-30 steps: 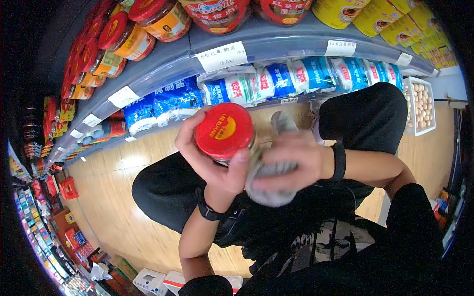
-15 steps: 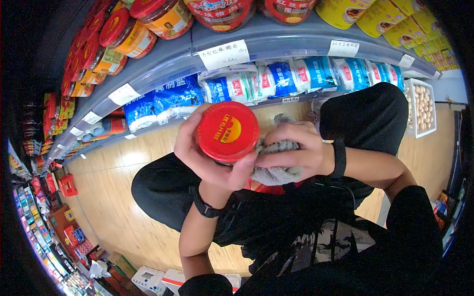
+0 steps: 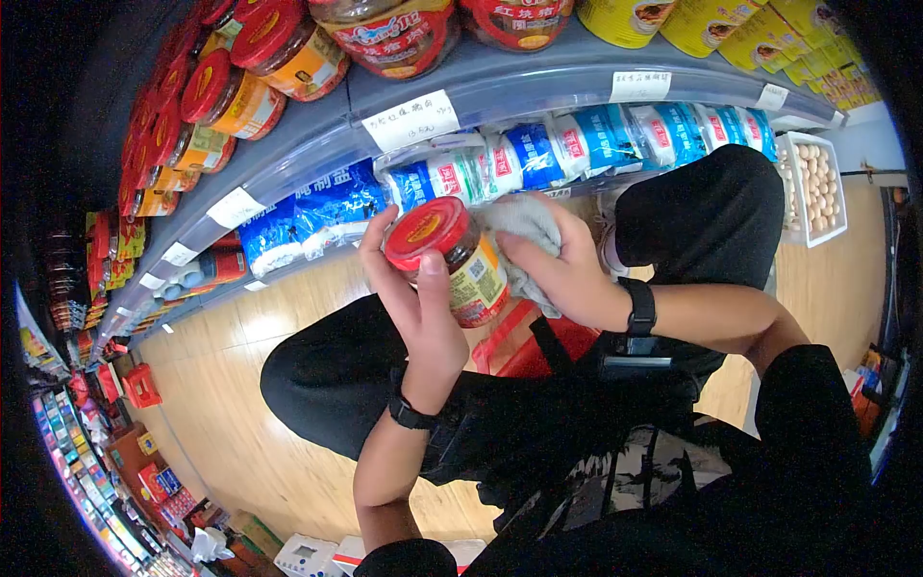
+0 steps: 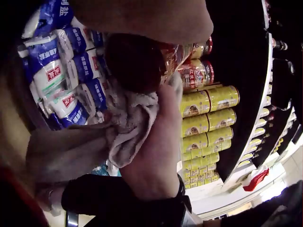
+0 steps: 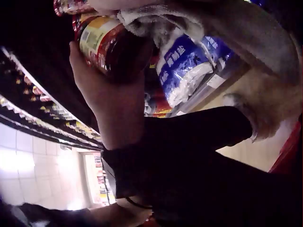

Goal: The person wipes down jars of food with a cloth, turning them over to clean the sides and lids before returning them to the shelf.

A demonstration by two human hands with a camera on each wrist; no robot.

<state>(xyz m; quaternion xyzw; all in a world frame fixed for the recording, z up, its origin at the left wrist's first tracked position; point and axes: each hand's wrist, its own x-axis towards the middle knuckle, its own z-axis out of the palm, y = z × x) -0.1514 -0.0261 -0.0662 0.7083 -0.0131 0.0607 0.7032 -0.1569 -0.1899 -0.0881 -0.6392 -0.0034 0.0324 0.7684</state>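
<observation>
My left hand (image 3: 428, 332) grips a glass jar of dark sauce (image 3: 478, 284) with a red lid (image 3: 426, 234), thumb on the near side by the lid. The jar is tilted, so its yellow and orange label with a code faces up. A grey cloth (image 3: 527, 231), bunched in my right hand (image 3: 580, 274), lies against the jar's right side and base. In the left wrist view the jar's dark base (image 4: 132, 64) shows right above the cloth (image 4: 135, 125). The right wrist view has the jar's label (image 5: 97, 38) beside the cloth (image 5: 165, 21).
Ahead, a shelf (image 3: 500, 72) carries red-lidded jars (image 3: 236, 91) and yellow cans (image 3: 625, 19). Blue and white bags (image 3: 336, 207) line the lower shelf. A white crate of eggs (image 3: 812, 188) stands at right. A red bag (image 3: 538, 341) lies between the knees.
The jar has tipped so that its side label faces up, instead of mostly its lid. My right hand and the cloth have moved from below the jar's right side to farther forward along it.
</observation>
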